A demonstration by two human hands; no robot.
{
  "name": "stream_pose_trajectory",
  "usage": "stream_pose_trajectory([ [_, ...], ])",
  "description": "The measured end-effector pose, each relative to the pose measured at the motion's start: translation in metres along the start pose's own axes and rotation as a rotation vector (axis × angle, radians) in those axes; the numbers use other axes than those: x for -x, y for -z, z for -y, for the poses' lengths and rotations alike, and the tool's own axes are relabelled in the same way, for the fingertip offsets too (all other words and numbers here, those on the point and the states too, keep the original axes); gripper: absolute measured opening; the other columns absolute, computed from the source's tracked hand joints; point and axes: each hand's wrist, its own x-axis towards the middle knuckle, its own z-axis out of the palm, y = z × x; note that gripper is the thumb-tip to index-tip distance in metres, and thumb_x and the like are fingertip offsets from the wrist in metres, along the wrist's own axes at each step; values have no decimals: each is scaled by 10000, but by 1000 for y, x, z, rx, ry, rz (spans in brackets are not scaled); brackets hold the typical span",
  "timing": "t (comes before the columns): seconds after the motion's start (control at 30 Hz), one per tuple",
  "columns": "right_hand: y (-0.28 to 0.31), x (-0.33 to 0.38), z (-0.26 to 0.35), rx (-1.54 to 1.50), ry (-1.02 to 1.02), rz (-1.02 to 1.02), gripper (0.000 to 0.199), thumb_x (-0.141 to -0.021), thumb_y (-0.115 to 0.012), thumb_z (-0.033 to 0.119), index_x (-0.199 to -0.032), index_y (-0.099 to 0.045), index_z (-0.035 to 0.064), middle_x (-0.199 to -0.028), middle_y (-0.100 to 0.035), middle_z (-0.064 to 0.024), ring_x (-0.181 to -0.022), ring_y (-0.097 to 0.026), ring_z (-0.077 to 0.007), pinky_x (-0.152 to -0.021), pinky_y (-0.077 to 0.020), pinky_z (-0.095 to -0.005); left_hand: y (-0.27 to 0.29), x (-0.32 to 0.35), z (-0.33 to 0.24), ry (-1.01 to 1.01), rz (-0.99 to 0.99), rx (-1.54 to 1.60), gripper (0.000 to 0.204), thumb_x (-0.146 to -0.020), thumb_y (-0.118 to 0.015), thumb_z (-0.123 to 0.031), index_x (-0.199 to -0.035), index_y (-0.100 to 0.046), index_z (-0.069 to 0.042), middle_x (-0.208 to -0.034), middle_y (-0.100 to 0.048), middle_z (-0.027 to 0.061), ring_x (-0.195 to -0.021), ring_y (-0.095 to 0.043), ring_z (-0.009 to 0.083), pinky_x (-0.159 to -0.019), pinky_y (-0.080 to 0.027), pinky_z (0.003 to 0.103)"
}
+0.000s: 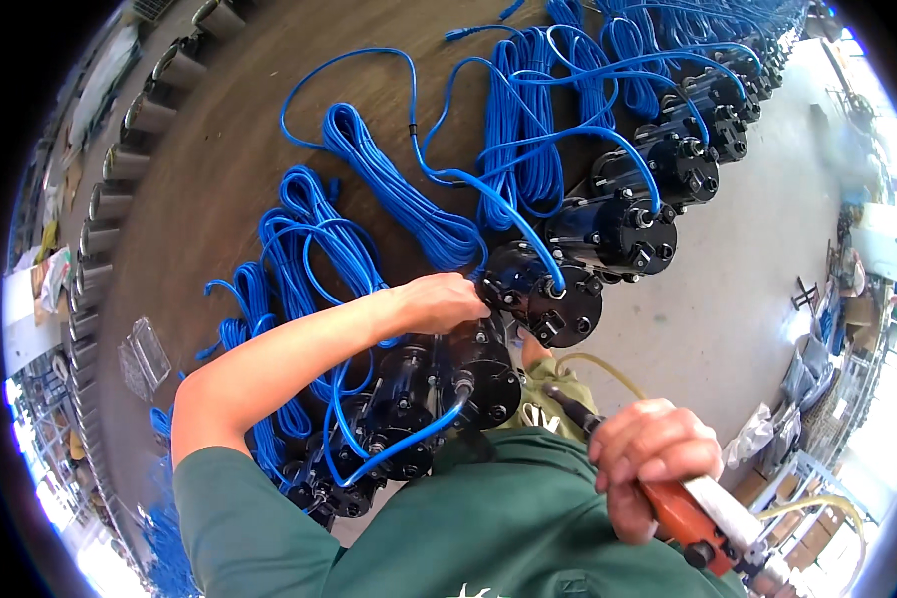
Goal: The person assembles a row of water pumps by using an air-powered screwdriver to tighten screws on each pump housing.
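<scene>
The black cylindrical unit [540, 291] lay on its side at the near edge of the brown counter [219, 149], tilted out of a long row of like units that ran along that edge. Four such units [618, 231] showed plainly beyond it toward the far corner, with more too small to count; at least three [439, 384] stood on the nearer side, partly hidden by the arm. Each carried a blue cable, and five or so coiled blue bundles [399, 194] lay on the counter behind the row. One blue cable [488, 194] curved down into the end face of the tilted unit.

The left hand [439, 302] reached across from the lower left, forearm stretched out straight, its grip clenched on the near rim of the black cylindrical unit. The right hand [653, 453] was held low by the body, its grip wrapped tight around an orange-handled pneumatic driver [693, 513], the dark bit [568, 404] pointing up toward the unit but apart from it. A yellowish hose [608, 367] looped behind the tool. A row of metal cylinders [120, 149] lined the far edge of the counter.
</scene>
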Motion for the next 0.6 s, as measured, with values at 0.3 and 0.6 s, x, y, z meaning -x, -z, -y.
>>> stream_pose_trajectory([
  [0.3,-26,-10,-49,264,-162,210,313,-821,-628,-52,-1108,-528,22,-893,-563,-133,-648,-591,-183,-632,-567,-347,5,7,-4,59,52,-57,94,-797,-674,-60,-854,-650,11,-799,-696,199,-804,-696,389,-679,-553,469],
  [0.6,-48,-12,-89,193,-116,254,191,-813,-624,-43,-981,-545,-2,-845,-569,-136,-614,-582,-175,-595,-554,-328,9,14,-9,-11,4,-126,159,-854,-638,-135,-863,-700,11,-834,-717,207,-828,-711,382,-695,-563,466],
])
